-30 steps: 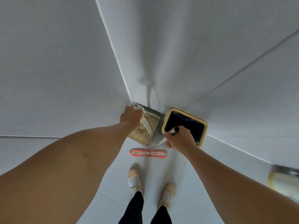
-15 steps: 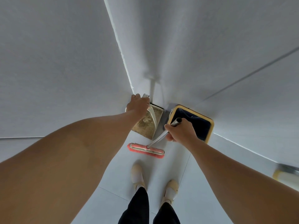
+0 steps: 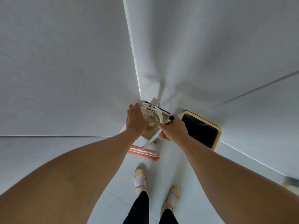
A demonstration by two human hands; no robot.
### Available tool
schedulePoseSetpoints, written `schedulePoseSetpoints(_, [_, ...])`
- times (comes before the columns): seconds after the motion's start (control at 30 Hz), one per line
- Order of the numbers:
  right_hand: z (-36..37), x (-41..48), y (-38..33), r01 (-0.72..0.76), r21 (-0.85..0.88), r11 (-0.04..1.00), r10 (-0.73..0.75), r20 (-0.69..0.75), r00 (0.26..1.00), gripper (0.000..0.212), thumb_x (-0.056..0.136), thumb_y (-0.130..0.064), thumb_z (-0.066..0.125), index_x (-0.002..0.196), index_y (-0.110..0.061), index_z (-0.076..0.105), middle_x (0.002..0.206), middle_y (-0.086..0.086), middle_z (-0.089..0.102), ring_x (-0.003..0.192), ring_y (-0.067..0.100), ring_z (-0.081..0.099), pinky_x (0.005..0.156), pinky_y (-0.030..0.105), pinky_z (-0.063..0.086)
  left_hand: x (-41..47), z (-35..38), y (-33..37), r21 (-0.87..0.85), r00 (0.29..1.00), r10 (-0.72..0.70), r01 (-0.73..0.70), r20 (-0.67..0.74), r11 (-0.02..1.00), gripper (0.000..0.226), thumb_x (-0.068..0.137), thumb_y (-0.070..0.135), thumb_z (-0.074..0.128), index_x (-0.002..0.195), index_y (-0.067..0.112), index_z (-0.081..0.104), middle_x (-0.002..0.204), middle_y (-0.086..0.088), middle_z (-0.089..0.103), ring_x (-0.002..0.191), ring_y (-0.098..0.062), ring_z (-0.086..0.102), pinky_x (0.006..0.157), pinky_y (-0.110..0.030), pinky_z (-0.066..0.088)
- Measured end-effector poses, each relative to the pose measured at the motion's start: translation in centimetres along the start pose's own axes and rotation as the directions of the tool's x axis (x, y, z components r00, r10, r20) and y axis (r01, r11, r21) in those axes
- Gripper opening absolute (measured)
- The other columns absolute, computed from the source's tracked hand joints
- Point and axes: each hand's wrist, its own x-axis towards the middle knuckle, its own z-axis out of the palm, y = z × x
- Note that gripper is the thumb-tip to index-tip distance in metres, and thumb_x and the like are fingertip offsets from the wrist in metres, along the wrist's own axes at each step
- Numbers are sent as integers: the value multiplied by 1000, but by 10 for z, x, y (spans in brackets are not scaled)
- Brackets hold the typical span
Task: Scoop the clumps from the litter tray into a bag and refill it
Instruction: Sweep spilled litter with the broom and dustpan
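A metal dustpan (image 3: 152, 120) with a white handle bracket stands in the wall corner and holds tan, grainy litter. My left hand (image 3: 135, 121) grips its left rim, fingers curled over the edge. My right hand (image 3: 174, 129) grips the metal broom handle (image 3: 151, 141) just in front of the pan's right side. The red broom head (image 3: 145, 153) rests on the floor below the pan. To the right stands a yellow-rimmed bin (image 3: 217, 128) lined with a dark bag. No litter tray is in view.
White walls meet in a corner right behind the dustpan. My feet (image 3: 140, 178) in beige shoes stand on the pale tiled floor below the broom. A yellow and grey object (image 3: 291, 183) shows at the right edge.
My right hand has moved with the broom handle from the bin's front edge over to the dustpan's right side. My left hand stays on the dustpan.
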Motion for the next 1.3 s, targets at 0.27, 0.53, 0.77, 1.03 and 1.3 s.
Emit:
schedulePoseSetpoints(0.27, [30, 15, -36, -20, 160, 987, 10, 64, 998, 31, 85, -26, 67, 60, -14, 53, 42, -4, 59, 34, 9, 53, 43, 20, 45, -3, -2, -27, -151, 981, -106, 131, 164, 980, 27, 91, 3, 46, 103, 17, 66, 105, 1, 69, 97, -15, 63, 81, -23, 49])
schedulePoseSetpoints(0.53, [42, 31, -53, -22, 146, 989, 26, -23, 999, 26, 68, -16, 83, 61, -9, 59, 57, 7, 64, 59, 25, 64, 64, 38, 57, 0, -5, -16, -214, 923, -62, 153, 380, 965, 34, 89, 4, 44, 115, 16, 62, 113, -6, 66, 105, -21, 59, 89, -36, 48])
schedulePoseSetpoints(0.77, [32, 28, -52, -15, 139, 990, 17, -12, 1000, 26, 82, -17, 69, 104, -5, 68, 98, 12, 71, 89, 26, 71, 78, 39, 60, 2, -16, -9, -318, 880, -18, 190, 475, 929, 50, 91, -2, 49, 138, 15, 46, 140, -3, 50, 131, -18, 46, 98, -26, 40])
schedulePoseSetpoints(1.03, [27, 13, -66, 88, 74, 993, -93, 80, 992, 32, 78, 2, 62, 108, -7, 67, 93, 9, 70, 83, 23, 67, 80, 39, 59, 1, -34, -5, -285, 920, -54, 175, 387, 942, 41, 89, 7, 52, 128, 19, 55, 122, -5, 64, 102, -22, 64, 78, -30, 51])
schedulePoseSetpoints(1.3, [22, 10, -69, -3, 25, 1000, 2, 45, 999, 32, 81, 8, 56, 112, 1, 57, 60, 3, 38, 53, 18, 39, 51, 28, 33, -3, -40, 3, -304, 927, -65, 187, 369, 934, 60, 90, 2, 52, 145, 18, 33, 142, -7, 47, 69, 2, 47, 62, -12, 39])
